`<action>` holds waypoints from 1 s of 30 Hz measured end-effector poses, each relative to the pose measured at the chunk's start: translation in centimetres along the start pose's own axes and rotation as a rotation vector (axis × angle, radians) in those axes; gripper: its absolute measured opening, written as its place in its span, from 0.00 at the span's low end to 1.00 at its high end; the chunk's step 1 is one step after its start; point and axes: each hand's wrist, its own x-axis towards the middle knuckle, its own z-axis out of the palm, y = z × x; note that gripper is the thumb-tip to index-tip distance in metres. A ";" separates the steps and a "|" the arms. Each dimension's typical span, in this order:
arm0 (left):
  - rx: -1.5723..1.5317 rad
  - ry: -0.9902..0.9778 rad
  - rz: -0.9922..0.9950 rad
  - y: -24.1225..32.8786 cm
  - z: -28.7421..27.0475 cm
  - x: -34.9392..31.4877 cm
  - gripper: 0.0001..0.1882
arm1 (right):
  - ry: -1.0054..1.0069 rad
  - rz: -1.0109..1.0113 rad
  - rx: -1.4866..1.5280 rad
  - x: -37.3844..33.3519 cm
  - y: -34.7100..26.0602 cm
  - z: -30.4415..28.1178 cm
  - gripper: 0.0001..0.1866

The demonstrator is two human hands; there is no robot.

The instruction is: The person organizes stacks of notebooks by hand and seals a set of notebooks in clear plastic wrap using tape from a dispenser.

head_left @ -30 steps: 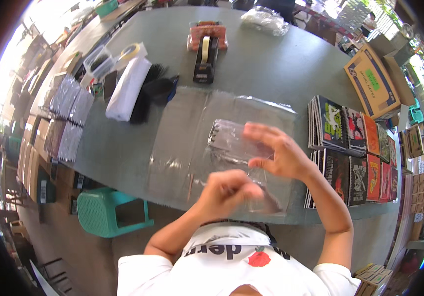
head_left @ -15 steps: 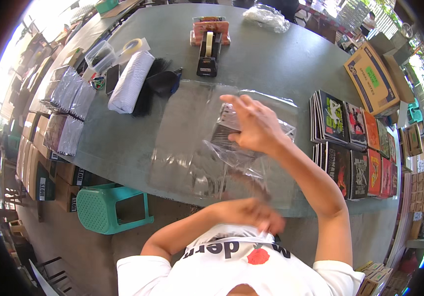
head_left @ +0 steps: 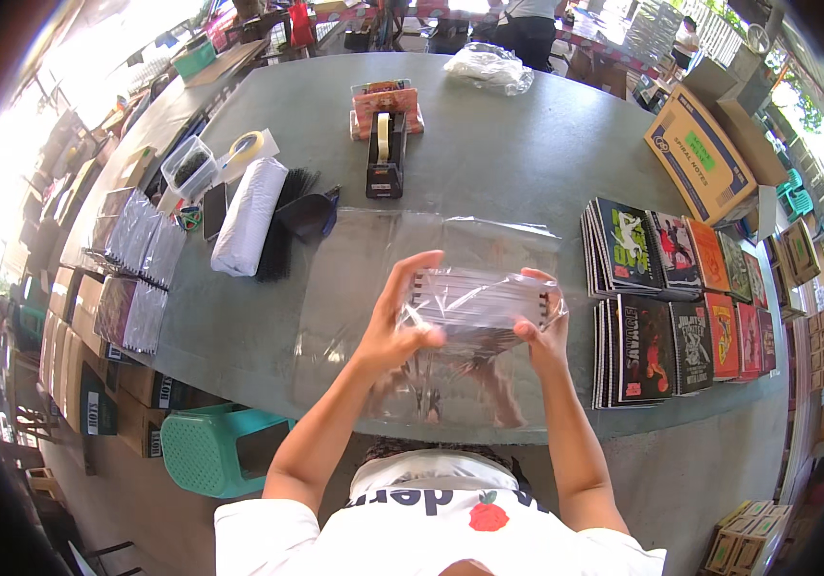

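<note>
Between my two hands is a stack of spiral notebooks [head_left: 479, 300], its page edges facing up and a loose transparent plastic wrapper around it. My left hand [head_left: 394, 322] grips its left end, thumb on the near side and fingers on the far side. Around the right end curls my right hand [head_left: 548, 331], thumb and fingers pressing the film against the dark spiral binding. Beneath lie flat transparent plastic sheets [head_left: 330, 326] on the grey-green table. How many notebooks are in the stack is hidden by glare.
To the right stand rows of spiral notebooks [head_left: 642, 336] and an open carton [head_left: 704, 154]. A tape dispenser [head_left: 385, 168] sits ahead. At left are a white roll [head_left: 249, 219], a dark brush [head_left: 282, 226] and wrapped notebooks [head_left: 133, 240]. A green stool [head_left: 205, 451] stands below the table edge.
My left hand has come up from near my body to the stack's left end. My right hand has shifted to its right end. The stack has turned, page edges now up.
</note>
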 end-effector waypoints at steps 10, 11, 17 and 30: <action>0.277 -0.007 0.182 9.3 -1.6 -0.4 0.23 | 0.036 -0.173 0.383 -2.4 -5.4 -3.5 0.26; 0.328 -0.283 0.059 10.3 -1.9 -1.5 0.23 | 0.003 -0.242 0.034 -3.8 -4.2 -4.7 0.26; 1.272 -0.657 0.734 6.2 3.0 4.7 0.27 | 0.317 -0.322 -0.591 -8.4 2.0 -0.8 0.26; 1.152 -1.254 0.786 13.0 2.7 4.3 0.15 | -0.294 -0.588 -1.399 -4.0 -5.2 0.9 0.22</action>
